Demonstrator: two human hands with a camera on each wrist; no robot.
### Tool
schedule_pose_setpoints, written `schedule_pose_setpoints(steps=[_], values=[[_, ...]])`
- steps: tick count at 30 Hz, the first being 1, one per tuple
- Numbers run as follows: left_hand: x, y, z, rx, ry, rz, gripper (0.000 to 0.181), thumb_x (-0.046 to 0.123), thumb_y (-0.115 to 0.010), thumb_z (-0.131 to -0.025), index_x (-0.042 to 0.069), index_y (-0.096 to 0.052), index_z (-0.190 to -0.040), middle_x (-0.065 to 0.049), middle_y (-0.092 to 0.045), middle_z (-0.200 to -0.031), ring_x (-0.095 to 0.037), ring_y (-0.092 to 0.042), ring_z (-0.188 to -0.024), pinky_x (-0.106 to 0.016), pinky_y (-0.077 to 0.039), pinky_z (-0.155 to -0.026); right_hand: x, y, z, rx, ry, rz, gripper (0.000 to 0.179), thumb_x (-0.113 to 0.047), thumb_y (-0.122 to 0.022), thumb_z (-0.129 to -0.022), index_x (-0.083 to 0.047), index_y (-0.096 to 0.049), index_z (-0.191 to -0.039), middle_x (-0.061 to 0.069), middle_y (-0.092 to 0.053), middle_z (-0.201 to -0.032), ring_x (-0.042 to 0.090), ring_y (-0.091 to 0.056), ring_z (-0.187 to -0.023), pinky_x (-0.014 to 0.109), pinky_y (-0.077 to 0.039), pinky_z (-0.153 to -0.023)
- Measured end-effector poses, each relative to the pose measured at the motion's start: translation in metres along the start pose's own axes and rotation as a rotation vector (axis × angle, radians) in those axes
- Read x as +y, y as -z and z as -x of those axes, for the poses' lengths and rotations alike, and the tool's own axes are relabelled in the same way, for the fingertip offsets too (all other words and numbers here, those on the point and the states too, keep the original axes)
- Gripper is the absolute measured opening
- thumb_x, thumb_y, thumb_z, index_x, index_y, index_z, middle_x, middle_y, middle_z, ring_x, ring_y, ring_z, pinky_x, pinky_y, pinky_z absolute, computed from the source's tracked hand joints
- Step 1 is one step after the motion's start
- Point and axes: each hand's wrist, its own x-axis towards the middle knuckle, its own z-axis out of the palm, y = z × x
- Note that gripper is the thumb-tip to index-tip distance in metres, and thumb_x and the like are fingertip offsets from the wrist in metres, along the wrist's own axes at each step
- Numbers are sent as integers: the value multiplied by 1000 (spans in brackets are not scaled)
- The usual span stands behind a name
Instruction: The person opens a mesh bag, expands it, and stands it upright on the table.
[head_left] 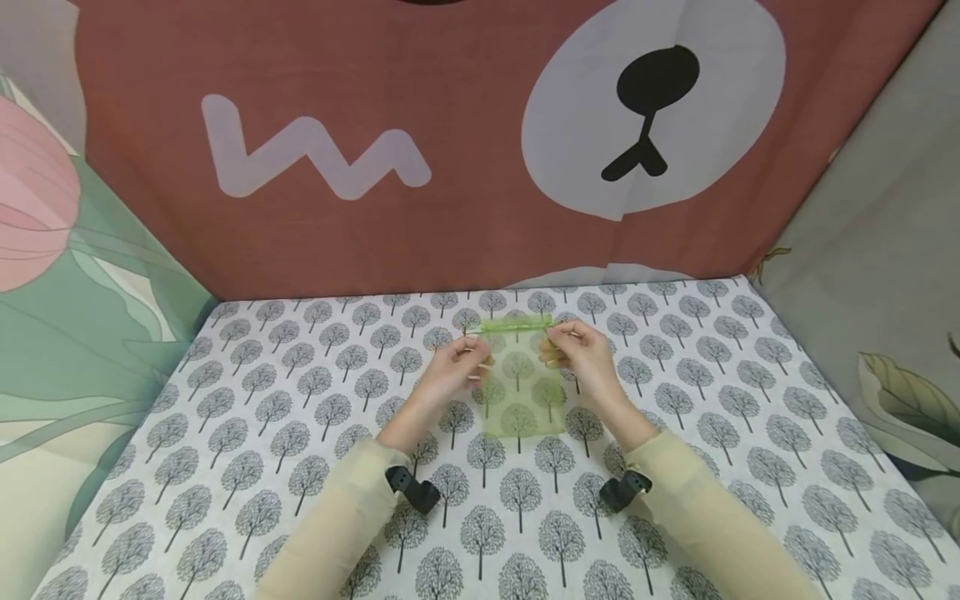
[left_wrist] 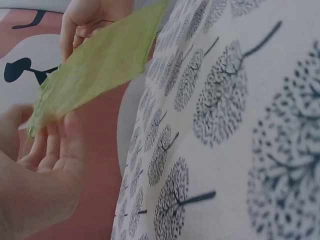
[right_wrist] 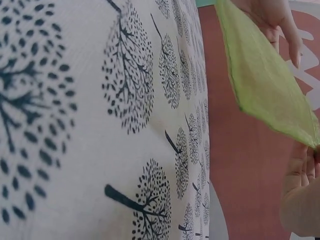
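A sheer light-green drawstring pouch (head_left: 519,392) is held up over the table between both hands, its gathered top edge uppermost. My left hand (head_left: 459,360) pinches it near the top left corner, thumb on top. On the opposite side, my right hand (head_left: 579,348) pinches the top right corner between thumb and index finger. From the left wrist view, the pouch (left_wrist: 100,70) looks flat and thin, with the ruffled edge at the left fingers (left_wrist: 52,150). In the right wrist view, a corner of the pouch (right_wrist: 265,75) meets the right fingers (right_wrist: 302,167) at the frame's edge.
A white cloth with dark tree prints (head_left: 315,417) covers the table. Behind it hangs a reddish-brown curtain (head_left: 375,242) with a bear face. Patterned fabric walls (head_left: 862,250) close in both sides. Black wrist cameras (head_left: 412,490) sit on both wrists, over cream sleeves.
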Motion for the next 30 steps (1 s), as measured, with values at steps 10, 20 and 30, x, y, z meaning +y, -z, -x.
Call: schedule_pose_setpoints(steps=[10, 20, 30], values=[[-7, 5, 2, -88, 27, -78, 33, 8, -61, -90, -3, -55, -120, -22, -64, -113, -7, -60, -78, -24, -58, -77, 2, 3, -1, -18, -42, 69, 23, -16, -52, -98, 2, -53, -112, -14, -67, -74, 2, -64, -67, 18, -57, -68], [-7, 3, -3, 78, 8, 17, 33, 10, -61, -91, 0, -55, -122, -15, -66, -108, -6, -59, -76, -22, -56, -75, 8, 5, -1, -247, -135, 263, 44, -7, -59, -92, 7, -42, -130, 6, -66, -99, 7, -64, -83, 28, -57, -86], [-6, 3, 0, -122, 57, -63, 57, 8, -63, -90, 7, -39, -142, -24, -60, -125, -34, -64, -105, -36, -57, -90, 6, 5, -2, -104, -101, 295, 38, -8, -59, -92, 6, -49, -126, 16, -65, -107, -2, -59, -72, 14, -54, -71]])
